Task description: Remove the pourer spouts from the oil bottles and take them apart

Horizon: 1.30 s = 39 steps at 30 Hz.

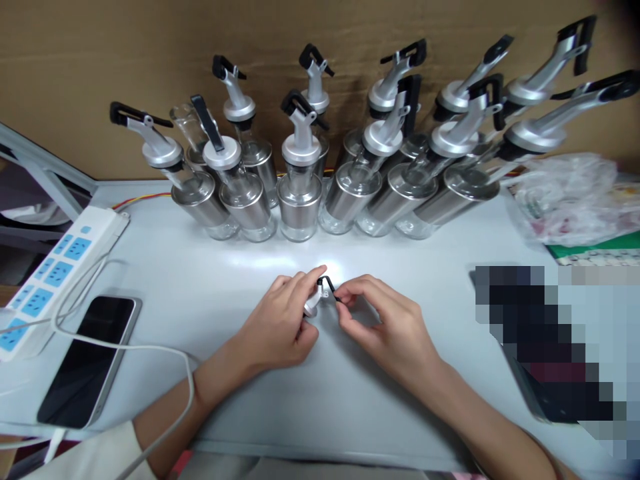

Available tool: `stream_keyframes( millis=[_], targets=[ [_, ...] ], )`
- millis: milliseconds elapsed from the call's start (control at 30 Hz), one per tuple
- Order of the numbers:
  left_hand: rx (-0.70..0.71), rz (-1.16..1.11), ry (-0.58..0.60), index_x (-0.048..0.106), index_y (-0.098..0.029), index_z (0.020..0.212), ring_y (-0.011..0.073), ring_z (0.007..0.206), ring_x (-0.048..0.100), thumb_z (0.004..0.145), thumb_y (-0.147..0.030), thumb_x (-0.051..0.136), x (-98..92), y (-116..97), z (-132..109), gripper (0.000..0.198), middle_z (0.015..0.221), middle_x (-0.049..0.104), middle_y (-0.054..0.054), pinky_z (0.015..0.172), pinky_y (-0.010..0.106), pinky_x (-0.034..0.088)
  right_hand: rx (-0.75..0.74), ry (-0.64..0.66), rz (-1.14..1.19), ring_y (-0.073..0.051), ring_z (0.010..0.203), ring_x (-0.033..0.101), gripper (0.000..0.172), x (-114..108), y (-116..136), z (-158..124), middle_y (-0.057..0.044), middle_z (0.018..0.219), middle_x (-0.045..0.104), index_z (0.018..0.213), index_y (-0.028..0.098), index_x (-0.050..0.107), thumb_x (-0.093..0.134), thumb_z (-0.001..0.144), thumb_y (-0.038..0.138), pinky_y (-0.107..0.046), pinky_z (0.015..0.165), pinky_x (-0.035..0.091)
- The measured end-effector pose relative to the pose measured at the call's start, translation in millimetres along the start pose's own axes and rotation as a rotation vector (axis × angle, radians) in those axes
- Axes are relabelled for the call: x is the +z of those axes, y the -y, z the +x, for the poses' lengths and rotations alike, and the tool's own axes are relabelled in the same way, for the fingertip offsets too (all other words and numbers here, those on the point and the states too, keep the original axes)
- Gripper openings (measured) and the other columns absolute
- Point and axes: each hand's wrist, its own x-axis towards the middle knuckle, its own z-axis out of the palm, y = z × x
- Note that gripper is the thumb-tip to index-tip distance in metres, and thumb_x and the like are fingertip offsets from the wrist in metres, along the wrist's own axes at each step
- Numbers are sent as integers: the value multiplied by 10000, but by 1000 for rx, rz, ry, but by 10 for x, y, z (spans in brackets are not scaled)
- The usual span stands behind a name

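My left hand (290,317) is closed around a silver pourer spout (313,305), its lower part hidden by my fingers. A bent black flip lever (330,287) tops the spout. Between thumb and forefinger, my right hand (380,317) pinches the free end of this lever. Both hands are over the middle of the grey table (325,407). Behind them stand several glass bottles with steel sleeves, one of them the front bottle (300,207). Silver pourers with black levers top most of these, such as the front pourer (301,137).
On the left lie a white power strip (47,280), a phone (90,363) and a loose white cable (150,347). Clear plastic bags (570,193) sit at the back right. A dark, partly pixelated device (540,393) lies at right. Brown cardboard (165,53) closes off the back.
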Motion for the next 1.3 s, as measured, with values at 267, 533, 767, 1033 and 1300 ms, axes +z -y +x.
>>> stream_keyframes(
  millis=[267,533,767,1033,1300],
  targets=[
    [-4,-31,32,290,-149,1346,202,856,499,646,-99,389,-4,1,-4,708,983,541,85,777,336,431,-21,8,37,-129,673,600,135,-1,10,13,-1,727,630,826,208,543,514,789,81,-251,616,485],
    [41,-41,-2,317,-141,1278,194,865,501,697,-96,384,-9,-4,13,586,995,539,88,777,329,437,28,45,117,-126,679,626,108,-13,26,12,0,750,659,835,208,547,541,797,107,-250,633,513],
    [51,-33,-15,318,-152,1253,192,885,515,734,-99,393,5,6,13,526,1031,547,92,769,317,449,185,128,275,-123,686,641,98,-4,28,7,4,771,668,844,215,547,561,791,134,-227,588,518],
    [32,-26,-31,339,-153,1271,180,841,518,732,-114,410,-5,17,-2,545,986,560,75,776,326,442,167,40,229,-114,680,610,130,7,30,-5,13,746,640,827,205,568,552,765,91,-221,620,504],
    [-35,-64,-21,182,-143,1406,170,827,534,712,-134,414,26,12,-19,732,941,562,50,801,328,442,92,-98,129,-126,686,606,158,-16,10,10,-2,767,639,832,211,572,529,783,67,-248,647,492]
  ],
)
